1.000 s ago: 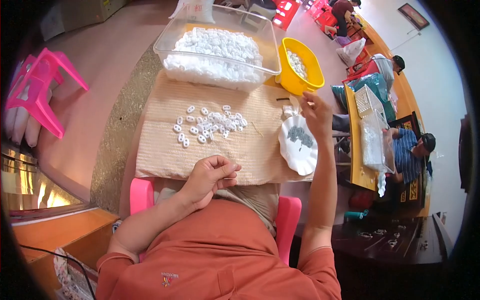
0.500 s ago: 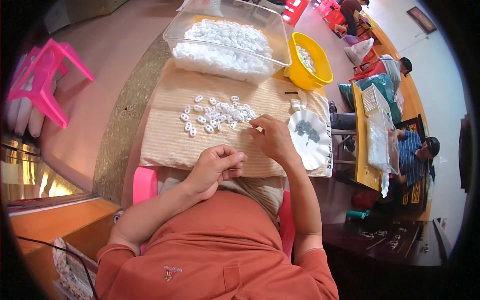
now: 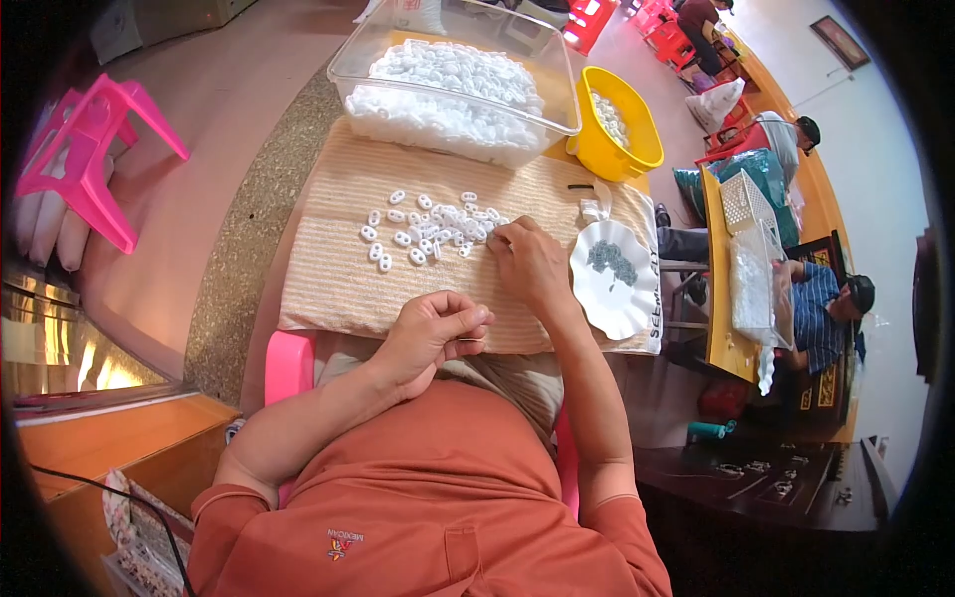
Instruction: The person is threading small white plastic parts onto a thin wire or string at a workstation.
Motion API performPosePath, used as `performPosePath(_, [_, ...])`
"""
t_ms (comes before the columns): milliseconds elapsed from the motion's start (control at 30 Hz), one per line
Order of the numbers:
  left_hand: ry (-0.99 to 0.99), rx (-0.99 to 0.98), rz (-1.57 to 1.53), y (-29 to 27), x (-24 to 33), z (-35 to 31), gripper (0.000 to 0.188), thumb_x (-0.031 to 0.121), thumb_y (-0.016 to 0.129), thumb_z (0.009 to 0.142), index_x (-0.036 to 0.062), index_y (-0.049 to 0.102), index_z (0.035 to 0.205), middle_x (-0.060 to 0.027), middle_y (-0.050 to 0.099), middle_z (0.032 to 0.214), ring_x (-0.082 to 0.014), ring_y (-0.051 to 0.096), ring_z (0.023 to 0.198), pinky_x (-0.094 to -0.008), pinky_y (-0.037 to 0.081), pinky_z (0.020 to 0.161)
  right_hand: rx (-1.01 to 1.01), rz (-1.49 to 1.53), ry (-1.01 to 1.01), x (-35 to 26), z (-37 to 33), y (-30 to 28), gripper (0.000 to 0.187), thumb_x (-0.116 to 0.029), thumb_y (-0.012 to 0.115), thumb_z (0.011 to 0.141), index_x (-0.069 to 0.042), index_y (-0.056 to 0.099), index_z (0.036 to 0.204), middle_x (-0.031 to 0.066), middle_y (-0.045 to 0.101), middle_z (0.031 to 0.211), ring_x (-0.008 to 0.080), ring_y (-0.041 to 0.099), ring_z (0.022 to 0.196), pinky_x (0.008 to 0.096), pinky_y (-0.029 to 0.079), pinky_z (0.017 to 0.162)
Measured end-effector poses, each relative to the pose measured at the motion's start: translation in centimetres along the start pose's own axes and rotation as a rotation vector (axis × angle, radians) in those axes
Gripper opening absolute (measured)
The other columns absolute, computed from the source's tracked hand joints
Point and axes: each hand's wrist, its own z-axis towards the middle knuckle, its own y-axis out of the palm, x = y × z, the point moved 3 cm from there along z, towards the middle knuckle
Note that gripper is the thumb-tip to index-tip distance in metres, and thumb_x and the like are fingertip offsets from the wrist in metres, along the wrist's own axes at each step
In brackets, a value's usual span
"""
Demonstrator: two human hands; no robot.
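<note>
Several white oval plastic pieces with two dark holes each (image 3: 416, 257) lie loose on a beige striped towel (image 3: 338, 289), heaped closer together toward the right. My right hand (image 3: 537, 267) reaches to the right edge of that heap, its fingers bent and the tips down among the pieces; what is between them is hidden. Nearer to my body, my left hand (image 3: 438, 333) is closed in a pinch, thumb against forefinger, above the towel's front part. Anything in that pinch is too small to make out. A white wavy-edged dish (image 3: 607, 313) holding small dark grey-green bits (image 3: 611, 261) stands right of my right hand.
Behind the heap stands a clear plastic bin (image 3: 468, 144) full of white pieces, beside a yellow tub (image 3: 652, 149) holding more. A pink stool (image 3: 90, 169) is at the left. At the right, a person in a striped shirt (image 3: 821, 318) sits at another table (image 3: 731, 348).
My right hand has moved slightly forward and left, its fingertips now at the heap's edge. My left hand keeps its pinch in nearly the same place.
</note>
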Motion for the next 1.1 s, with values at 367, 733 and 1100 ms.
performPosePath(367, [-0.002,0.014,0.001,0.3,-0.1,-0.1,0.007,0.011,0.063,0.089,0.0054,0.06,0.088,-0.0048,0.064,0.09,-0.0075,0.06,0.075,-0.0232,0.055,0.069,0.012,-0.004,0.049,0.4,0.2,0.2,0.021,-0.023,0.058,0.084,-0.004,0.066,0.084,0.0158,0.063,0.09,0.0356,0.062,0.083,0.0443,0.049,0.075])
performPosePath(733, [0.086,0.051,-0.131,0.2,0.3,0.0,0.011,0.015,0.058,0.092,0.0041,0.06,0.096,-0.0046,0.065,0.091,-0.0101,0.061,0.077,-0.0263,0.055,0.072,0.11,0.319,-0.231,-3.4,-5.1,-2.5,0.008,-0.001,0.061,0.081,0.001,0.061,0.089,0.0159,0.059,0.082,0.0322,0.061,0.07,0.0376,0.049,0.06])
performPosePath(1100, [0.059,0.013,-0.101,0.6,0.0,-0.3,0.009,0.014,0.058,0.092,0.0058,0.059,0.089,-0.0049,0.064,0.086,-0.0137,0.063,0.078,-0.0283,0.054,0.075,0.249,0.369,-0.327,-4.0,-8.6,-1.9,0.016,-0.001,0.064,0.081,-0.002,0.061,0.097,0.0131,0.06,0.084,0.027,0.062,0.063,0.0342,0.05,0.053])
